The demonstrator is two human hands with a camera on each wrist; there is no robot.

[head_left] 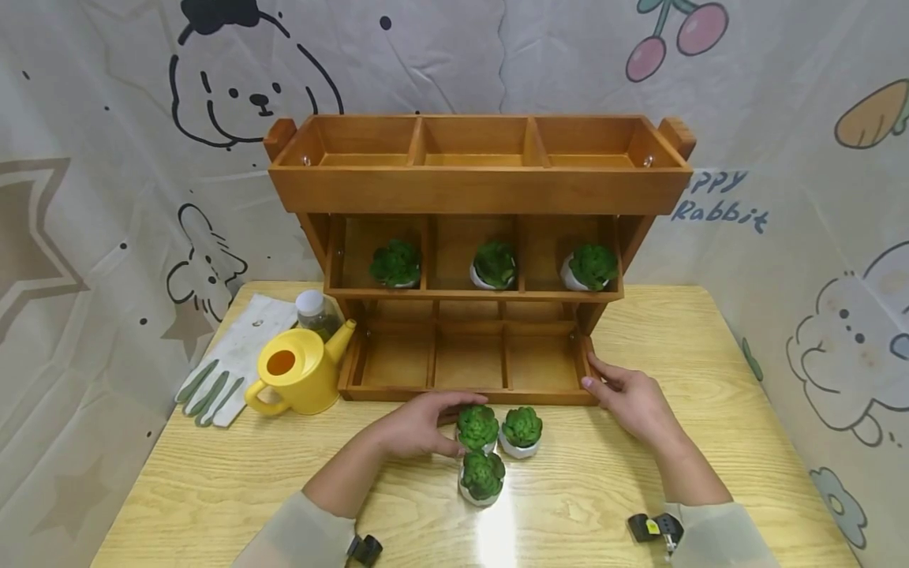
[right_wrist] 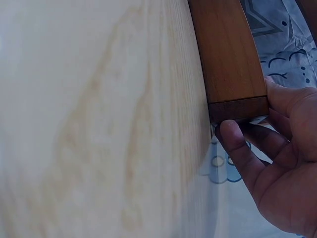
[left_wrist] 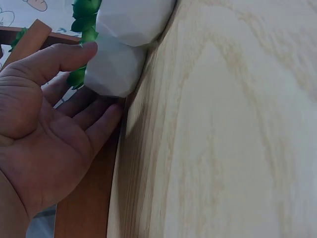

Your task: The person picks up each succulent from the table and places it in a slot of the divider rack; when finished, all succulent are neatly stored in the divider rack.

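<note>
Nearest, between the two hands, a green rosette-leaved artificial succulent in a white faceted pot stands on the pale wood-grained desk. Just past it, the left hand curls thumb and fingers round a second succulent; a third succulent sits just to that one's right. The left wrist view reveals smooth angular pot walls and fingers behind one, mostly hidden from above. The right hand grips the lower front corner of a glossy brown three-tier wooden rack; its own wrist view shows the thumb at the squared end. Beyond the left hand stand a yellow plastic watering can, white-and-green gloves and a white-lidded clear jar. Farther off, above both hands, the middle tier's three compartments each hold one potted succulent.
</note>
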